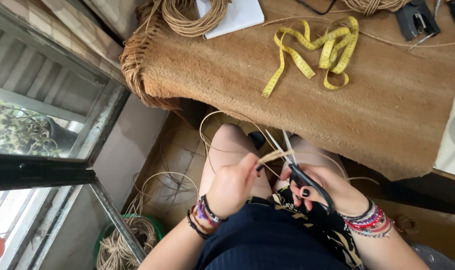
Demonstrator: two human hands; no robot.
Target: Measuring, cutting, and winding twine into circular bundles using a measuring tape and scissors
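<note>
Soft daylight from the window [47, 120] at left, overexposed glass, sharp focus, wide-angle edge stretch

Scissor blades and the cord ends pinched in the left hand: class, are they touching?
Touching. Head view: the open scissors have their blades either side of the cord ends, which cross the blades beyond the left hand.

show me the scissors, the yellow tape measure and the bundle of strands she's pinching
scissors [293, 165]: head view, on the blades near the pivot, held in the right hand [322, 187].
yellow tape measure [315, 50]: head view, on its looped middle.
bundle of strands [273, 156]: head view, on the ends beyond the left hand [232, 185].
</note>
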